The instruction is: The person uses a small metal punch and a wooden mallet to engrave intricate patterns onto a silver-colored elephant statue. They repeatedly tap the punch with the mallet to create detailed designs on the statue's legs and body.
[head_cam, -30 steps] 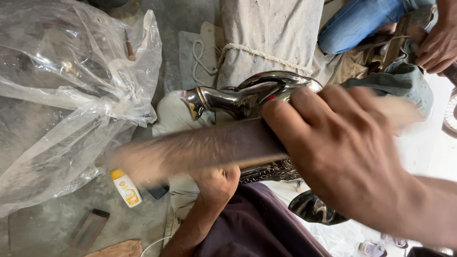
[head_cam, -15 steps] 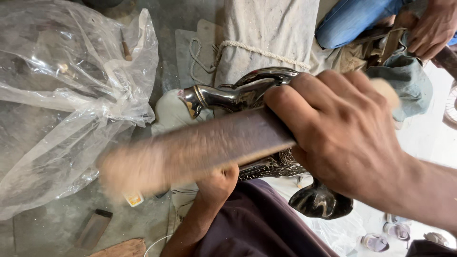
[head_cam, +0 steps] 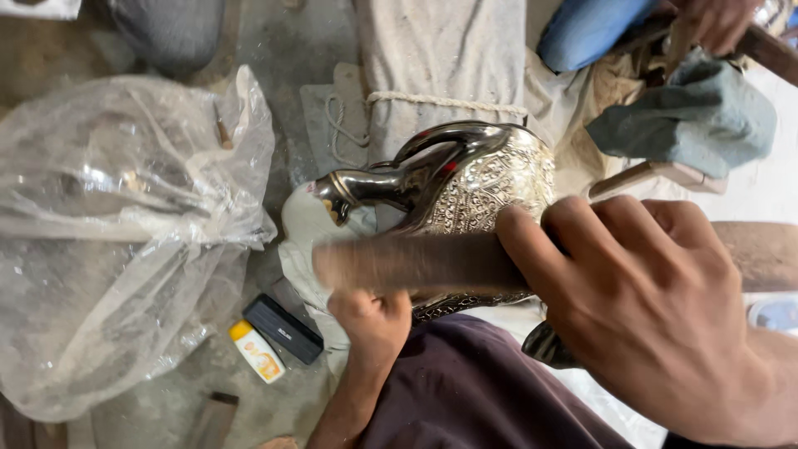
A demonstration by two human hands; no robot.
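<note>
Clear crumpled plastic, a big bag of it, fills the left side on the grey floor, and just beside its lower edge lie a small yellow-and-white tube and a flat black rectangular case. Moving right, the left hand comes up from below, fingers curled against the white cloth under the piece; whether it grips the cloth or only braces there, I cannot tell. Right above it sits the shiny silver embossed swan-shaped metal vessel, neck curving left, resting in the lap over the dark maroon garment. Across it runs the long brown wooden stick, motion-blurred at its left end, and the right hand is wrapped tight round its right end. And here's the change: half a second ago that stick reached far out over the bag, hiding most of the vessel; now it has drawn back to the right, so the swan's neck and patterned body show plainly — a back-and-forth rubbing stroke, by my reading, on its return. At far right, another person's hand works above a grey-blue cloth.
</note>
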